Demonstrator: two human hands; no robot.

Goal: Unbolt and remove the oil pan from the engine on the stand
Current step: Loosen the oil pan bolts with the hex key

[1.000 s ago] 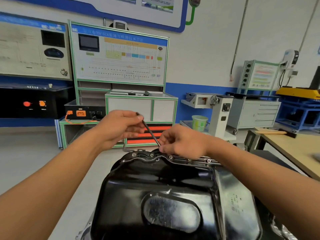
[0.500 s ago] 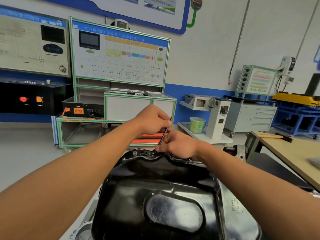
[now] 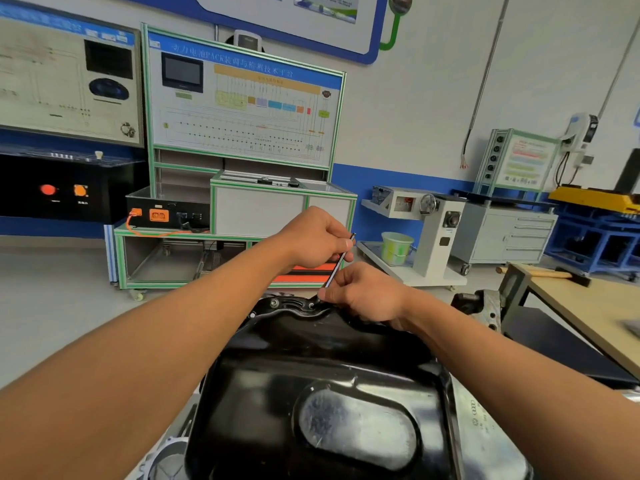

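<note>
A glossy black oil pan (image 3: 346, 393) faces up on the engine and fills the lower middle of the view. Bolts (image 3: 274, 302) show along its far flange. A thin dark hex key (image 3: 336, 265) slants up from a bolt at the far edge. My left hand (image 3: 313, 239) pinches the key's upper end. Lower on the shaft, my right hand (image 3: 367, 294) pinches it just above the flange, its fingers curled and resting at the rim.
A wooden workbench (image 3: 588, 306) with a hammer (image 3: 540, 273) stands at right. Behind the engine are a green-framed training board (image 3: 242, 109), a white stand with a green bucket (image 3: 396, 247) and grey drawer cabinets (image 3: 509, 233). Open floor lies at left.
My left hand has swung the top of the key from left to right, so the key now leans right. My right hand stayed at the flange. The view tilted slightly.
</note>
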